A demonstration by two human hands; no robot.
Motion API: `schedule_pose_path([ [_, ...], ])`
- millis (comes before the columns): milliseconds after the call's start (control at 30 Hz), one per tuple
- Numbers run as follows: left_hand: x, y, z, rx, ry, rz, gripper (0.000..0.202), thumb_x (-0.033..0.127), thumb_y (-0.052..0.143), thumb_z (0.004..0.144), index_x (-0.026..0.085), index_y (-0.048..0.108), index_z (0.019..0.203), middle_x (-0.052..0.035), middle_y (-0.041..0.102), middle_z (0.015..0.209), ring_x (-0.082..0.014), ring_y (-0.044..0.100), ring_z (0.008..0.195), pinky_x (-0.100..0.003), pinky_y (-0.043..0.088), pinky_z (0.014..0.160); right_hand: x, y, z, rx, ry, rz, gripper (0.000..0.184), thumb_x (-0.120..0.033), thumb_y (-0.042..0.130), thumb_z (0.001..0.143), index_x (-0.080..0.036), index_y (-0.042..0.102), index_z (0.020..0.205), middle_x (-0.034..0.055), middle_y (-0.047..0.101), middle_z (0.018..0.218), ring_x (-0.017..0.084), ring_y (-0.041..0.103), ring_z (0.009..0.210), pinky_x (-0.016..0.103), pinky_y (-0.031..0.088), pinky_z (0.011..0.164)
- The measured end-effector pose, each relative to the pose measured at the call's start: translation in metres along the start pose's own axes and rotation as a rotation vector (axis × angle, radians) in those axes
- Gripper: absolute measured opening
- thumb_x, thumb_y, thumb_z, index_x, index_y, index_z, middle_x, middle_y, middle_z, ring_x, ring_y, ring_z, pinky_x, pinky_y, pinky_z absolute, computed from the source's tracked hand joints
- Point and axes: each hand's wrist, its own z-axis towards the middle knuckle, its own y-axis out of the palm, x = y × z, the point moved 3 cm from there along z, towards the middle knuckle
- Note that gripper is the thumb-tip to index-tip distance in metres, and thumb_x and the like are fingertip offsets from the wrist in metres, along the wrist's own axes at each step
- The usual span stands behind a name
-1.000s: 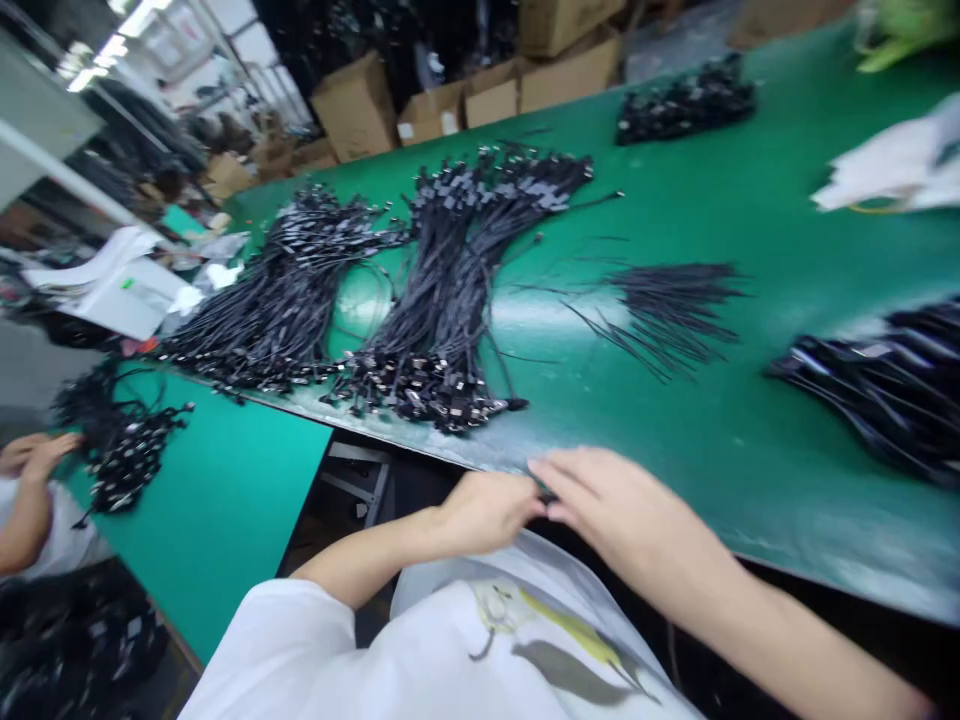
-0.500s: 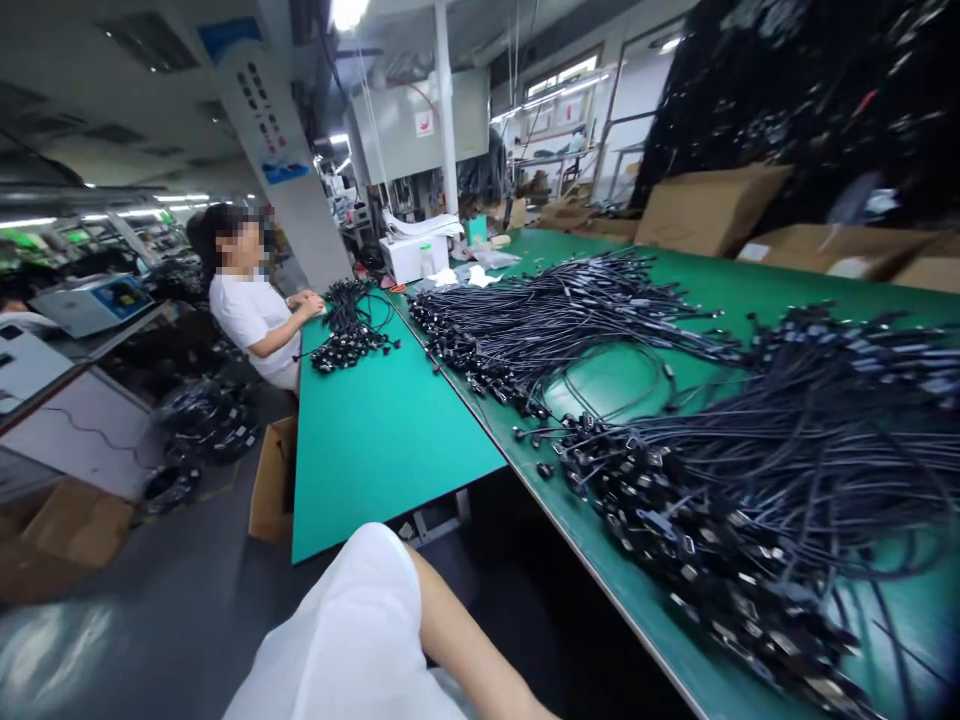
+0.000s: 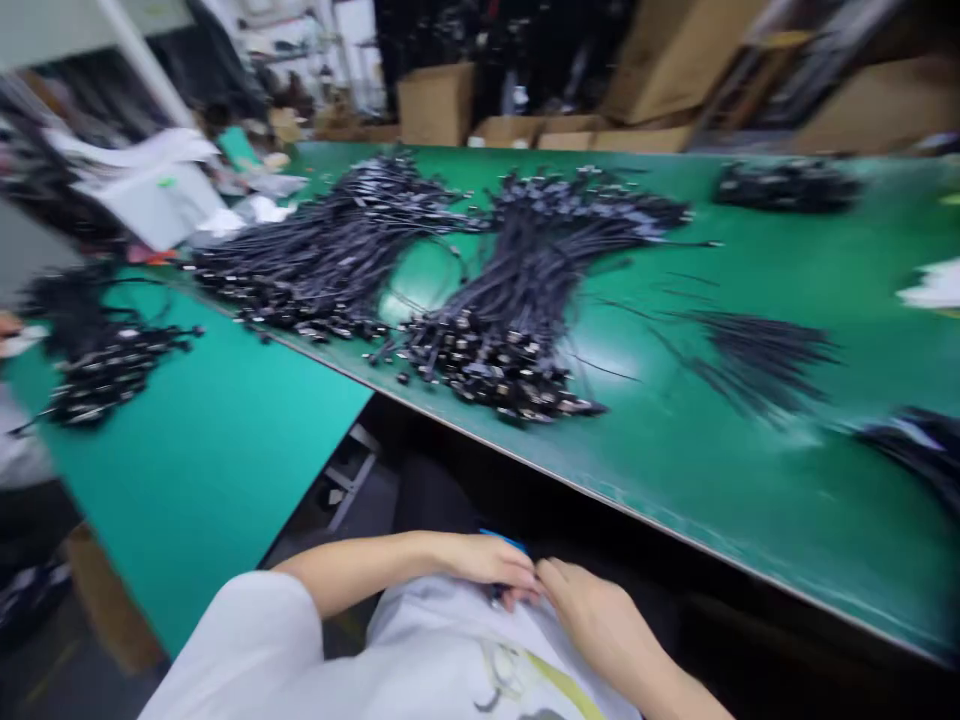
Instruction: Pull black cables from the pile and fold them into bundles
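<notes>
My left hand (image 3: 484, 565) and my right hand (image 3: 589, 615) meet in my lap below the edge of the green table (image 3: 675, 470), over my white shirt. Their fingertips pinch together on a small dark item (image 3: 499, 592) that I cannot make out. A bit of blue (image 3: 504, 541) shows behind the left hand. On the table in front lie two big bundles of black cables with connectors, one at the centre (image 3: 517, 320), one to its left (image 3: 330, 255).
A thin bunch of black ties (image 3: 757, 350) lies to the right, with more black cables at the far right (image 3: 919, 445) and far back (image 3: 784, 185). A lower teal table (image 3: 202, 460) on the left carries another cable pile (image 3: 101, 365). Cardboard boxes (image 3: 435, 100) line the back.
The view swung left toward a seated co-worker, then back to the table. My hands have dropped from the table edge to my lap, still pinched together.
</notes>
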Motion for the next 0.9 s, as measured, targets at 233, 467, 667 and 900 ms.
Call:
schedule_pose_path([
  [233, -0.013, 0.018, 0.010, 0.246, 0.045, -0.149, 0.055, 0.071, 0.055, 0.077, 0.016, 0.052, 0.075, 0.0072, 0.041, 0.054, -0.0067, 0.036, 0.044, -0.023, 0.028, 0.047, 0.047, -0.084, 0.009, -0.147, 0.154, 0.388, 0.022, -0.032, 0.049, 0.095, -0.021, 0.066, 0.104, 0.0059, 0.070, 0.101, 0.018, 0.066, 0.091, 0.030, 0.051, 0.080],
  [467, 0.042, 0.024, 0.016, 0.339, 0.173, -0.361, 0.047, 0.060, 0.065, 0.079, 0.015, 0.052, 0.076, 0.0077, 0.038, 0.053, -0.0050, 0.035, 0.045, -0.021, 0.027, 0.047, 0.206, -0.173, 0.017, 0.408, 0.731, 0.113, 0.013, -0.030, 0.057, 0.086, -0.018, 0.060, 0.084, 0.0064, 0.064, 0.084, 0.018, 0.056, 0.074, 0.031, 0.041, 0.070],
  [667, 0.072, 0.035, 0.038, 0.324, 0.255, -0.355, 0.043, 0.055, 0.065, 0.082, 0.014, 0.054, 0.077, 0.0069, 0.038, 0.055, -0.0045, 0.035, 0.046, -0.020, 0.028, 0.047, 0.232, -0.165, 0.095, 0.354, 0.560, 0.018, 0.016, -0.031, 0.059, 0.086, -0.017, 0.060, 0.092, 0.0061, 0.059, 0.091, 0.014, 0.051, 0.075, 0.026, 0.038, 0.069],
  [900, 0.093, 0.034, 0.049, 0.395, 0.278, -0.405, 0.047, 0.057, 0.070, 0.075, 0.014, 0.053, 0.075, 0.0077, 0.037, 0.054, -0.0036, 0.032, 0.044, -0.019, 0.027, 0.044, 0.221, -0.156, 0.114, 0.222, 0.516, 0.040, 0.013, -0.018, 0.059, 0.080, -0.016, 0.054, 0.068, 0.0032, 0.054, 0.075, 0.011, 0.042, 0.063, 0.026, 0.035, 0.064],
])
